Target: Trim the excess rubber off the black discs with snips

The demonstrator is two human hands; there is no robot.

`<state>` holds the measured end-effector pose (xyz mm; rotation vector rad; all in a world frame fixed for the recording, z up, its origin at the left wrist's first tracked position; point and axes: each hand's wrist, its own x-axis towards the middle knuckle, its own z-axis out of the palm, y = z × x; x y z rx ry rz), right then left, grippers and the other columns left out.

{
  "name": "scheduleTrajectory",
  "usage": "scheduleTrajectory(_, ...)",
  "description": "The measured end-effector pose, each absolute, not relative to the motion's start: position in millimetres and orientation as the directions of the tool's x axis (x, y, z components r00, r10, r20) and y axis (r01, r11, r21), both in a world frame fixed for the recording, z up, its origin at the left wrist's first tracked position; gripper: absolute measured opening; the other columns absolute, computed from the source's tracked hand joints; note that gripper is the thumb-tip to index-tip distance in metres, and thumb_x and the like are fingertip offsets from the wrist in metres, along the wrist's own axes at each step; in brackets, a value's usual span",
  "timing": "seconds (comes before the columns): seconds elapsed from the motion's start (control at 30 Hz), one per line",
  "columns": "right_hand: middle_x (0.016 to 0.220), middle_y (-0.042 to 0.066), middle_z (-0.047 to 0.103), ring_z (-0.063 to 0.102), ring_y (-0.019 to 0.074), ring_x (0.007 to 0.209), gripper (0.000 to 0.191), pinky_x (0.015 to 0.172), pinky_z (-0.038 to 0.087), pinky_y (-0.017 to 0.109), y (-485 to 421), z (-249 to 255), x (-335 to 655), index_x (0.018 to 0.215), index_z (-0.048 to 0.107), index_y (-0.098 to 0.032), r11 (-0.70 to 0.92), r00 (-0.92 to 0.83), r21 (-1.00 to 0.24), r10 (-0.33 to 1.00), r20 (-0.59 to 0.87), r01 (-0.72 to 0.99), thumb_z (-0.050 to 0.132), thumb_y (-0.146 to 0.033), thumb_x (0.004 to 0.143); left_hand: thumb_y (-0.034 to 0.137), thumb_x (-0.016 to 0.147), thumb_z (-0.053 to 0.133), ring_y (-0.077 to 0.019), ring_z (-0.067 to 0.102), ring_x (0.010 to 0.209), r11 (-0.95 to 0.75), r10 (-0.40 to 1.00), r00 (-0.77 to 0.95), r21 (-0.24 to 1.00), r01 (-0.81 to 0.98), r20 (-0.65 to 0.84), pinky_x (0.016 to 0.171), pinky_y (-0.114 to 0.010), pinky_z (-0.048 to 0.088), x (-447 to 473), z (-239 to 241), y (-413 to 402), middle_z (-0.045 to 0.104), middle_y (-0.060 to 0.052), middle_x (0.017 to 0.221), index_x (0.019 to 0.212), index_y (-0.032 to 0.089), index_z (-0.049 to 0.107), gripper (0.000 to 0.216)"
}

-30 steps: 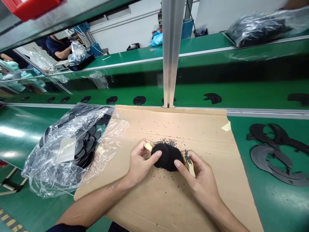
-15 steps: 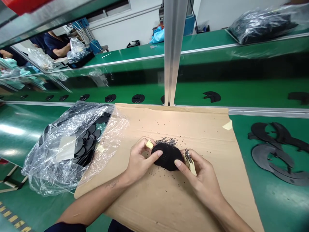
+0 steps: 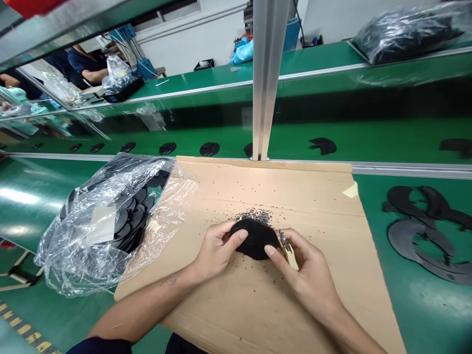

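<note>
A few overlapping flat black discs (image 3: 254,241) are held between my two hands, just above a cardboard sheet. My left hand (image 3: 216,253) pinches their left side, thumb on top and fingers curled underneath. On the right edge rests the thumb of my right hand (image 3: 311,270). That same hand also keeps a small pair of nippers (image 3: 287,250), with metal jaws and a pale yellow handle, tucked in its fingers. Small black crumbs (image 3: 260,214) lie scattered behind and below the discs. How many discs are in the stack is hidden.
The cardboard sheet (image 3: 206,314) covers the bench in front of me. To its left is a clear plastic bag (image 3: 73,246) full of black discs. Curved black parts (image 3: 405,241) lie at right. More black pieces (image 3: 209,149) line the green belt behind a metal post (image 3: 266,83).
The discs have tilted and shifted slightly in my hands. The yellow wrap on my left forefinger has gone out of sight as that finger moved behind the discs.
</note>
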<state>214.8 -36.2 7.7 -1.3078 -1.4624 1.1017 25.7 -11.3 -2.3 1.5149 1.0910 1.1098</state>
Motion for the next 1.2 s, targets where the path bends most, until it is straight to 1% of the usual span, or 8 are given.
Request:
scheduleTrajectory(0.1, 0.087, 0.004, 0.069, 0.063, 0.0189, 0.074, 0.018, 0.066, 0.051, 0.031, -37.5, 6.2, 216.5, 0.102, 0.065, -0.023, 0.214, -0.057, -0.911, 0.977, 0.207, 0.353, 0.064, -0.037, 0.091, 0.029, 0.097, 0.059, -0.0117, 0.056, 0.061, -0.427, 0.890, 0.289, 0.868, 0.253, 0.354, 0.056, -0.022, 0.047, 21.0, 1.2, -9.7, 0.062, -0.001, 0.068, 0.083, 0.015, 0.067, 0.021)
scheduleTrajectory(0.2, 0.103, 0.007, 0.071, 0.067, 0.0211, 0.092, 0.021, 0.078, 0.055, 0.034, -36.6, 6.3, 219.1, 0.111, 0.064, -0.023, 0.430, -0.119, -0.807, 0.900, 0.420, 0.406, 0.065, -0.025, 0.090, 0.020, 0.096, 0.060, -0.0143, 0.066, 0.074, -0.676, 0.725, 0.440, 0.670, 0.307, 0.530, 0.067, -0.025, 0.055, 19.3, 1.8, -9.2, 0.071, -0.005, 0.084, 0.103, 0.013, 0.068, 0.013)
scheduleTrajectory(0.3, 0.095, 0.006, 0.072, 0.068, 0.0186, 0.085, 0.019, 0.072, 0.056, 0.032, -35.1, 5.7, 221.5, 0.107, 0.063, -0.022, 0.551, -0.211, -0.722, 0.832, 0.513, 0.419, 0.063, -0.014, 0.090, 0.017, 0.095, 0.062, -0.0165, 0.071, 0.082, -0.782, 0.620, 0.510, 0.528, 0.332, 0.597, 0.075, -0.028, 0.060, 20.9, 0.3, -10.7, 0.075, -0.009, 0.094, 0.113, 0.012, 0.065, 0.020)
scheduleTrajectory(0.4, 0.088, 0.005, 0.071, 0.066, 0.0174, 0.076, 0.019, 0.065, 0.054, 0.031, -34.7, 3.8, 223.1, 0.102, 0.061, -0.021, 0.598, -0.259, -0.668, 0.798, 0.544, 0.442, 0.057, -0.008, 0.089, 0.022, 0.093, 0.066, -0.0176, 0.073, 0.084, -0.751, 0.656, 0.455, 0.584, 0.309, 0.602, 0.076, -0.029, 0.062, 23.0, -0.6, -12.1, 0.077, -0.010, 0.095, 0.120, 0.010, 0.062, 0.030)
scheduleTrajectory(0.5, 0.092, 0.007, 0.072, 0.068, 0.0195, 0.080, 0.024, 0.068, 0.056, 0.035, -35.0, 1.7, 223.6, 0.105, 0.060, -0.021, 0.643, -0.280, -0.608, 0.759, 0.589, 0.466, 0.056, -0.005, 0.087, 0.027, 0.091, 0.069, -0.0179, 0.074, 0.085, -0.671, 0.725, 0.410, 0.702, 0.239, 0.553, 0.075, -0.029, 0.062, 22.9, -0.1, -11.6, 0.077, -0.012, 0.096, 0.118, 0.011, 0.065, 0.032)
scheduleTrajectory(0.6, 0.094, 0.007, 0.073, 0.070, 0.0203, 0.082, 0.028, 0.069, 0.056, 0.036, -35.2, 0.4, 223.6, 0.106, 0.061, -0.021, 0.672, -0.287, -0.573, 0.730, 0.620, 0.469, 0.057, -0.004, 0.085, 0.029, 0.089, 0.072, -0.0175, 0.073, 0.082, -0.645, 0.738, 0.408, 0.740, 0.190, 0.538, 0.072, -0.029, 0.060, 21.1, 0.7, -10.1, 0.077, -0.011, 0.092, 0.113, 0.012, 0.069, 0.029)
scheduleTrajectory(0.97, 0.089, 0.006, 0.071, 0.069, 0.0187, 0.078, 0.030, 0.066, 0.056, 0.033, -38.1, 1.9, 221.2, 0.104, 0.059, -0.021, 0.673, -0.288, -0.630, 0.738, 0.610, 0.387, 0.054, 0.000, 0.085, 0.032, 0.091, 0.069, -0.0177, 0.071, 0.085, -0.656, 0.711, 0.417, 0.748, 0.104, 0.566, 0.072, -0.031, 0.059, 19.2, -0.2, -9.8, 0.076, -0.011, 0.095, 0.114, 0.014, 0.069, 0.030)
scheduleTrajectory(1.2, 0.092, 0.007, 0.069, 0.067, 0.0190, 0.084, 0.025, 0.070, 0.056, 0.032, -36.0, 2.5, 218.1, 0.102, 0.060, -0.021, 0.605, -0.285, -0.717, 0.796, 0.534, 0.346, 0.056, -0.002, 0.087, 0.024, 0.089, 0.072, -0.0145, 0.066, 0.075, -0.713, 0.674, 0.441, 0.677, 0.182, 0.592, 0.068, -0.029, 0.055, 17.5, 6.3, -7.8, 0.073, -0.006, 0.085, 0.115, 0.014, 0.068, 0.029)
